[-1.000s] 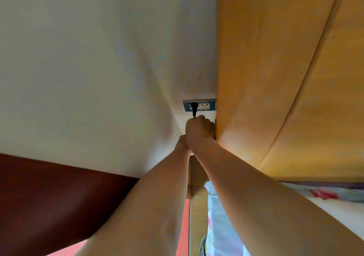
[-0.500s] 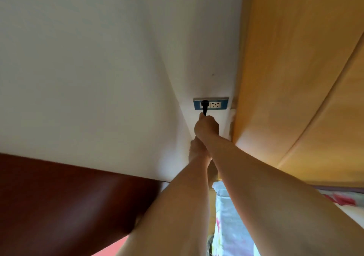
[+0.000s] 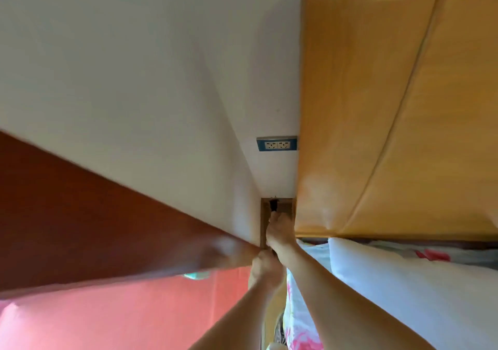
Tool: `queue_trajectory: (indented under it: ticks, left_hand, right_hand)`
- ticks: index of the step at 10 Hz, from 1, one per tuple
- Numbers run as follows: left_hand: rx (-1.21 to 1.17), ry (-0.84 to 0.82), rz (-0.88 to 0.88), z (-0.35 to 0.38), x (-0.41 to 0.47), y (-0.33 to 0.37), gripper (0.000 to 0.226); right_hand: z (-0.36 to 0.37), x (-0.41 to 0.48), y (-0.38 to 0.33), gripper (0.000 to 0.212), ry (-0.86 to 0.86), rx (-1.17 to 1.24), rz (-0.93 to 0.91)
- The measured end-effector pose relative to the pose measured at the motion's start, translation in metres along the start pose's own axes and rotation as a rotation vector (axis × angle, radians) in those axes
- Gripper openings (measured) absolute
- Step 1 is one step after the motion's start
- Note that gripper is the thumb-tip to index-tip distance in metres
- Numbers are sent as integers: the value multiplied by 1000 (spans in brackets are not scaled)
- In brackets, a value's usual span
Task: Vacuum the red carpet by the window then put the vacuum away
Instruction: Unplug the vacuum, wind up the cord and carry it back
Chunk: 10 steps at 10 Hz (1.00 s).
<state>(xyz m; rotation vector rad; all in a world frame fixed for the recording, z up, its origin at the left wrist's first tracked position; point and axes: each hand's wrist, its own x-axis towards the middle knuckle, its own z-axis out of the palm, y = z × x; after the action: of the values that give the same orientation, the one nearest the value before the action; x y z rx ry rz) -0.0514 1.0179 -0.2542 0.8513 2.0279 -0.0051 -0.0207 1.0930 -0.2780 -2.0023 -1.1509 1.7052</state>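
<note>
Holding the black power plug point(image 3: 274, 204) apart from the empty blue-framed white wall socket point(image 3: 277, 144) beyond it, right hand point(image 3: 280, 231) fingers clamped on it, left hand point(image 3: 265, 267) fisted nearer, seemingly on its cord, we judge the red carpet point(image 3: 107, 317) at near left vacuumed and the unseen vacuum unstored.

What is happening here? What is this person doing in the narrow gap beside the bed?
A person reaches with both hands into the gap between the white wall and the tan headboard. The right hand holds a black plug, which is out of the wall socket; both outlets are free. The left hand is curled just beneath the right one, and what it grips is hidden. It looks like unplugging the vacuum, though the vacuum itself is not in view.
</note>
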Motion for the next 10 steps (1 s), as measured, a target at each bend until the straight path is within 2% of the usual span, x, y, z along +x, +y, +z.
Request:
queue_trajectory:
  ticks: [1, 2, 3, 4, 5, 6, 7, 8, 9, 10]
  left_hand:
    - [21, -41, 30, 17, -34, -60, 39]
    - [-11, 11, 49, 10, -66, -124, 47]
    - [-115, 166, 47, -20, -94, -195, 53]
    - [-196, 342, 133, -72, -125, -258, 51]
    - [-265, 510, 179, -126, -165, -323, 57]
    - [-342, 648, 186, -172, -229, -391, 58]
    - [-385, 777, 174, -202, -306, -472, 59]
    - [-421, 897, 109, -223, -377, -549, 57]
    - [-449, 980, 44, -229, -442, -615, 52]
    - [-527, 1095, -46, -228, -491, -672, 48]
  right_hand:
    - [-6, -42, 0, 20, 63, 165, 120]
    - [-13, -71, 23, 34, -4, 470, 39]
    - [-8, -126, 38, 15, -31, 636, 30]
    - [21, -195, 52, 43, -47, 650, -8]
    - [81, -268, 68, 40, -86, 427, -139]
    - [161, -345, 76, 8, -201, 163, -266]
    - [245, -434, 89, 19, -469, -179, -413]
    - [316, -517, 98, 40, -588, -676, -724]
    - [377, -583, 106, 49, -468, -1097, -1119]
    - [427, -645, 109, 40, -573, -1098, -1280]
